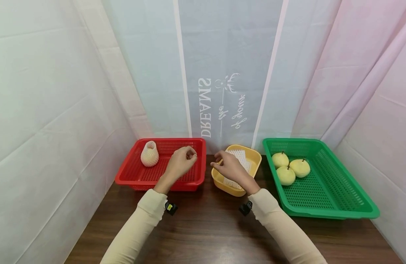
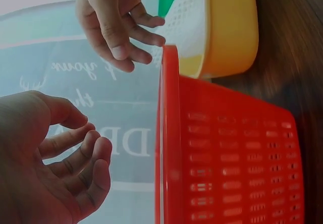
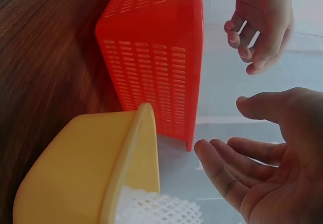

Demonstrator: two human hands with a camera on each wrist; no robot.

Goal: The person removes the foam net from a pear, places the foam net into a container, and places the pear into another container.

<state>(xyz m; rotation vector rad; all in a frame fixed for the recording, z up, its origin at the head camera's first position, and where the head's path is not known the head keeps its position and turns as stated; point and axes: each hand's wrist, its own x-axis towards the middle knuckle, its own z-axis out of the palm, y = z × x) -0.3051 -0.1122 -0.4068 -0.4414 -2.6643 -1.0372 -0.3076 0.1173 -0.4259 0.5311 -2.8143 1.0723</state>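
Note:
Over the right part of the red basket hovers my left hand, its fingers loosely bent and holding nothing. My right hand is above the yellow basket, thumb and fingers apart, also holding nothing. White foam net sleeves lie inside the yellow basket, partly hidden by the right hand in the head view. At the left end of the red basket sits a round fruit in a foam net. Three pale yellow pears rest bare in the green basket.
All the baskets stand in a row on a dark wooden table, with the yellow one between the other two. A printed cloth curtain hangs close behind them. Pale cloth walls enclose both sides.

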